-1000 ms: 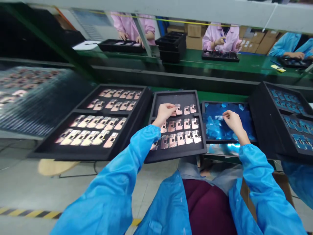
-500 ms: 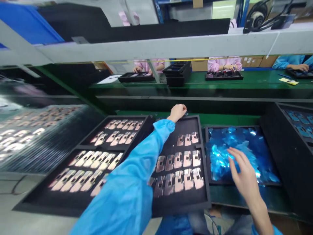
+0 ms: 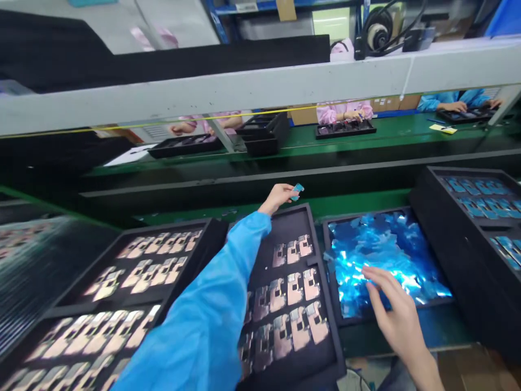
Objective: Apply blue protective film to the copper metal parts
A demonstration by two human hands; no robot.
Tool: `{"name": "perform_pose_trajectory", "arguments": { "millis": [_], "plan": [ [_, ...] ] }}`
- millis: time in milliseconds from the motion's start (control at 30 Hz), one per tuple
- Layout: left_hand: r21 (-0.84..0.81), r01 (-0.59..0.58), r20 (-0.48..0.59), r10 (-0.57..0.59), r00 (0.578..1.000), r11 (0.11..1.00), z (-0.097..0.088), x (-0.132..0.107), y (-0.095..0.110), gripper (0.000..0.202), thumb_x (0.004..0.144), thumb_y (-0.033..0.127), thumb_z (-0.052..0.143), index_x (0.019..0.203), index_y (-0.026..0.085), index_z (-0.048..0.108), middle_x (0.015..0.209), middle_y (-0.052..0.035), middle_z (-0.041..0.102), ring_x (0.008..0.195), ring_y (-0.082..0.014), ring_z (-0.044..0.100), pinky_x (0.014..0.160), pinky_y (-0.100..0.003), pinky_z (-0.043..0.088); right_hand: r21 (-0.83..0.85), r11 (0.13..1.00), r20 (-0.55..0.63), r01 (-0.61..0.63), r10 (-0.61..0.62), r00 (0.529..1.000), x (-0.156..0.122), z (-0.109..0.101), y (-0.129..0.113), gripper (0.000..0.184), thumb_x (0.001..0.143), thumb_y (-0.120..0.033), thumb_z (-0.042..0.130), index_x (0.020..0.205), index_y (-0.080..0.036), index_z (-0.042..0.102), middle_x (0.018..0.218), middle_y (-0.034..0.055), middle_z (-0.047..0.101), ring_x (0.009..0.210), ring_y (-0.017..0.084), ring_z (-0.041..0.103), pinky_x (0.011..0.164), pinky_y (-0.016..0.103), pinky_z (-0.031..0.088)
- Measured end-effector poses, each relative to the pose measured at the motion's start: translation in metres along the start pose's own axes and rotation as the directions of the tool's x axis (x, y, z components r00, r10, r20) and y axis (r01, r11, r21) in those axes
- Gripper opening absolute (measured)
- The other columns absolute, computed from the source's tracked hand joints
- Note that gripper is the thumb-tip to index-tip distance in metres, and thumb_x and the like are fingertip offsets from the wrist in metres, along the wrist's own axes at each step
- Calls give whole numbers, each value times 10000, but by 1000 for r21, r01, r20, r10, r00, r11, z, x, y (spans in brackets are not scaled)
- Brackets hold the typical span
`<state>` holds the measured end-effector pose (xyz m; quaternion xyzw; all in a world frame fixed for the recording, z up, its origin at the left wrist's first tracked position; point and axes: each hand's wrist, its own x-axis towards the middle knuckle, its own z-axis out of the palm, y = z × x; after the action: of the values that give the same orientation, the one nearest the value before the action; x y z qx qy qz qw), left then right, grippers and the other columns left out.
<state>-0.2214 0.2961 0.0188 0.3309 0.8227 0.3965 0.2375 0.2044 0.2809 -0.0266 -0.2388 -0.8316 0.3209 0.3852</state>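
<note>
My left hand [image 3: 280,197] reaches out past the far end of a black tray [image 3: 337,347], its fingers pinching a small blue-coated flat part [image 3: 298,190]. In that tray lie rows of thin coppery metal plates [image 3: 293,288] with notched cutouts. My right hand [image 3: 393,307] hovers at the near edge of another black tray heaped with shiny blue film pieces [image 3: 378,260]. Its fingers are loosely bent and apart; whether the fingertips touch the film cannot be made out.
At the left stands another black tray of coppery plates [image 3: 93,331]. A raised black tray [image 3: 484,190] on the right holds blue-covered pieces. A grey shelf beam [image 3: 260,89] crosses ahead. Beyond it, co-workers' hands [image 3: 353,115] work over trays on a green bench [image 3: 394,130].
The view has swung to the right. My left hand has turned, so the small blue part in its fingers now shows clearly. My right hand stays by the film pieces.
</note>
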Motion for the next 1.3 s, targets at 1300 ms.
{"name": "perform_pose_trajectory", "arguments": {
  "millis": [1300],
  "plan": [
    [-796, 58, 181, 145, 973, 602, 130, -362, 39, 345, 852, 412, 883, 1152, 241, 882, 1144, -81, 813, 963, -234, 726, 787, -337, 641, -390, 852, -204, 350, -451, 869, -46, -44, -65, 207, 1027, -119, 703, 1130, -271, 798, 1055, 70, 816, 1049, 237, 747, 930, 399, 656]
  ]
}}
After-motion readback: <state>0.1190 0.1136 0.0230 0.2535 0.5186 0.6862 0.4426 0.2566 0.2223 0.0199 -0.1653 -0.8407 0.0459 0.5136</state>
